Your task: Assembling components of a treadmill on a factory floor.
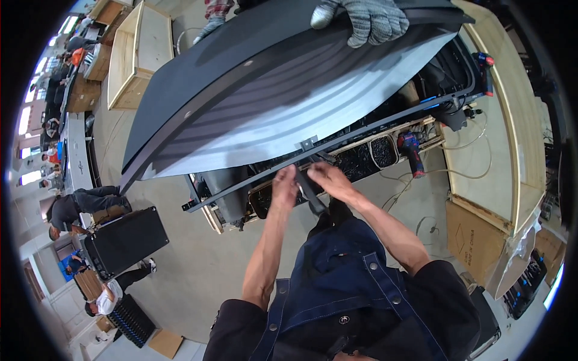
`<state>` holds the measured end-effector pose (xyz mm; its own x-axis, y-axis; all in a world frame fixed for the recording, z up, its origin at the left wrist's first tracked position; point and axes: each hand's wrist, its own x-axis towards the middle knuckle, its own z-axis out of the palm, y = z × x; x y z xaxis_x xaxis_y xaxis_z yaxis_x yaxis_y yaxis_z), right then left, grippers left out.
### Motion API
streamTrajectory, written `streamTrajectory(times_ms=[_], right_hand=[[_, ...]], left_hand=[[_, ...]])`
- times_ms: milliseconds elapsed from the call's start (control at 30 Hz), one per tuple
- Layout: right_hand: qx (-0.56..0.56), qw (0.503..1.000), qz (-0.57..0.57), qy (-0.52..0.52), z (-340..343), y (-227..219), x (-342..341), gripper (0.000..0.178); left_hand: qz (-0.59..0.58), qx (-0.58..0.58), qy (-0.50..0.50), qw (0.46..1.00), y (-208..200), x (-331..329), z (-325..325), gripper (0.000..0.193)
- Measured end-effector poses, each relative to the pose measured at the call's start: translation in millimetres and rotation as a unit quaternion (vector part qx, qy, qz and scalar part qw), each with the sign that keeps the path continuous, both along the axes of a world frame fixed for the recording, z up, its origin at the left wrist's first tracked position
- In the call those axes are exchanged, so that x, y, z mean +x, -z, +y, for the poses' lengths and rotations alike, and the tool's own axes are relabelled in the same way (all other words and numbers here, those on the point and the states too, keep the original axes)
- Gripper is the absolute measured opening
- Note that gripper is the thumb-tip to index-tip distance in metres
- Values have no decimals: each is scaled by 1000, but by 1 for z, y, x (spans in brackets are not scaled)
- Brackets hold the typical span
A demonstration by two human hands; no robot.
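Head view, and right in front of the worker in dark blue denim overalls (pixel 343 271), a slim, dark, strip-like piece (pixel 308 191) is sitting between two bare hands, just on the near side of a long, straight, dark metal rail (pixel 352 142). The left hand (pixel 284 188) is curling on one side of it, and the right hand (pixel 333 180) is bending in from the other, fingers drawn narrow; both are showing blurred, so I'm not able to tell whether either is really gripping it.

To my eye, good handling is calling for steady wrists, one hand bracing the piece while the other is making small adjustments, and fingertips keeping clear of any pinch against the rail.

Its long axis is running from near the rail toward the worker, the near end leaning slightly rightward; which end is leading, I'm not making out.

Just beyond, a small black bracket with holes (pixel 309 143) is showing against the silvery-white lining (pixel 289 123) of a big, curved black panel (pixel 180 90). A co-worker's hand in a grey knit glove (pixel 378 23) is resting over that panel's far edge. Right of the bare hands, a red-and-blue cordless drill (pixel 410 153) is hanging beside the frame.
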<state>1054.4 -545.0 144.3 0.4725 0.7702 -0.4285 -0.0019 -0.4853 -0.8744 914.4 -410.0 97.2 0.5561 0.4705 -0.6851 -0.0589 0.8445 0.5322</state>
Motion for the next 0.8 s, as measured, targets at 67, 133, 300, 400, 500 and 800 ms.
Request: streamTrajectory(times_ms=[67,133,300,400,500,800], right_hand=[[13,988,150,-23,-17,-27,-14,41],[-12,977,211,-27,-50,-51,-27,36],[-98,983,150,-36,-200,-116,-38,30],[-206,961,181,-35,-273,-196,-37,27],[-170,963,209,12,-294,-233,-38,25],[18,995,-90,-32,-117,-195,53,40]], left_hand=[[-17,2,12,1000,-28,1,-38,3],[11,70,97,993,-35,-10,-72,10],[-96,166,419,887,-66,-51,-123,26],[-132,221,523,813,-105,-62,-111,37],[-126,230,496,828,-158,-57,-66,39],[-240,222,-56,943,-277,79,64,72]])
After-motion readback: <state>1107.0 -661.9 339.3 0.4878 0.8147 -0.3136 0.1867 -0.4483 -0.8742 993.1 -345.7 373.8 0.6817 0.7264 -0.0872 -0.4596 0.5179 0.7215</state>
